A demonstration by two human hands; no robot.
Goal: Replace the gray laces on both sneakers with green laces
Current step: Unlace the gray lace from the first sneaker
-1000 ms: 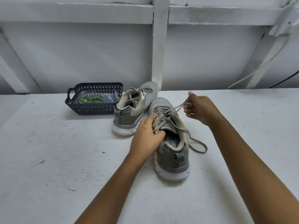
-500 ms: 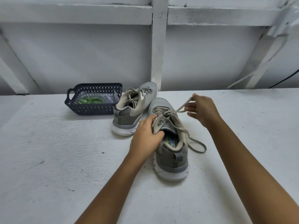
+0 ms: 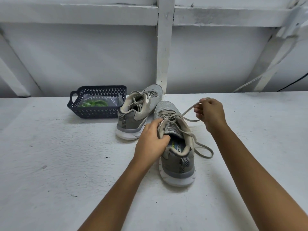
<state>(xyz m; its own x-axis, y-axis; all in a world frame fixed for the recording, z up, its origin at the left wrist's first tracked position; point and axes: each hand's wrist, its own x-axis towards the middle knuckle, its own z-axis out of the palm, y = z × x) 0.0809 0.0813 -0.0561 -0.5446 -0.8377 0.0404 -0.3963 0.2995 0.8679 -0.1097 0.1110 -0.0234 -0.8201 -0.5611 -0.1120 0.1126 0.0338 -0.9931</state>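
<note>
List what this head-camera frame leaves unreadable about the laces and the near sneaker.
- Head view: the left hand covers the left eyelets of the near sneaker, hiding how far they are unlaced.
- Head view: the green laces sit in a clear bag behind the wall of the basket; their count is unclear.
- Head view: whether the tip of the gray lace pokes out of the right hand is too small to tell.

Looks like a shed or rough workshop corner: coarse white-painted bench top point(image 3: 50, 155), white timber post point(image 3: 165, 55) and horizontal rail point(image 3: 83, 15) against a plain wall point(image 3: 83, 60), slanted braces point(image 3: 270, 64) either side, black cable point(image 3: 295, 82) far right.
</note>
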